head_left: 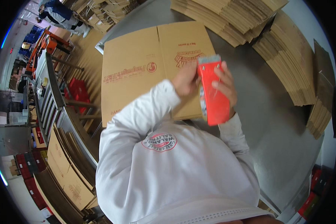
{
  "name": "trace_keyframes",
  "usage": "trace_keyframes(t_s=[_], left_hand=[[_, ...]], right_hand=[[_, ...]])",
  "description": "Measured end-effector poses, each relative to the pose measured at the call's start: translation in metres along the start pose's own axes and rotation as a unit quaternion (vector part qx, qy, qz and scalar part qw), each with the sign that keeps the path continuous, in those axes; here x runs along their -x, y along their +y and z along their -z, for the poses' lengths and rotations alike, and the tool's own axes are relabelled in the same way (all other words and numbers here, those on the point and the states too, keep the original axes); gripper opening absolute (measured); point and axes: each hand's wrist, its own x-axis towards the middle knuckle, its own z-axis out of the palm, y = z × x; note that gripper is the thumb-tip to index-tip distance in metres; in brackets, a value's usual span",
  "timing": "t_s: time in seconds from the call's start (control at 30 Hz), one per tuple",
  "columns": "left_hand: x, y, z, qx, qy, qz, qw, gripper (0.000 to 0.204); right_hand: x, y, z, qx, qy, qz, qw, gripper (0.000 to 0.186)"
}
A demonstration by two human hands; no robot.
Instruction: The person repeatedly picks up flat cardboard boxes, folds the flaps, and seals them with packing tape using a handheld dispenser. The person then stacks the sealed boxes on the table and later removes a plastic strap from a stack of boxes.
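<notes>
A red tape dispenser [215,93] with a toothed metal edge is held upright in front of my chest. My right hand [227,84] grips it from the right, with fingers laid over its red face. The side of a tape roll [203,99] shows along its left edge. Close against the dispenser's upper left side is my left hand [186,79]. Its fingers are bent together and partly hidden, so what they pinch does not show. Beneath both hands, a flattened brown cardboard box [130,50] with red print lies on the metal table [276,149].
Flat cardboard stacks stand at the table's far edge [227,16] and right side [287,63]. More flat boxes [67,168] lean at the lower left, near a roller conveyor [48,108]. A red crate [77,95] sits beneath it. Another person [59,15] stands far left.
</notes>
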Motion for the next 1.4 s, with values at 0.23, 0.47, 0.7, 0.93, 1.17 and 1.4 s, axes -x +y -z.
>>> trace_keyframes(t_s=[0.23,0.47,0.7,0.93,1.17,1.4], left_hand=[[-0.151,0.168,0.027,-0.193,-0.028,-0.358,0.913,0.033],[-0.185,0.079,0.109,-0.764,0.206,-0.22,0.57,0.036],[-0.167,0.029,0.127,-0.787,0.317,-0.195,0.492,0.059],[-0.126,-0.026,0.127,-0.851,-0.055,-0.294,0.433,0.057],[-0.072,-0.048,0.097,-0.891,-0.083,-0.226,0.385,0.088],[-0.127,0.031,0.139,-0.755,-0.072,-0.289,0.584,0.066]], right_hand=[[0.01,0.008,0.006,-0.068,-0.019,-0.131,0.989,0.041],[0.059,-0.012,0.02,-0.117,-0.107,-0.356,0.921,0.042],[0.062,0.005,0.01,-0.188,-0.154,-0.489,0.838,0.033],[0.089,0.086,-0.012,-0.202,-0.199,-0.531,0.798,0.018],[0.087,0.102,-0.002,-0.222,-0.123,-0.699,0.669,0.026],[0.124,0.011,0.059,-0.188,0.23,-0.693,0.657,0.033]])
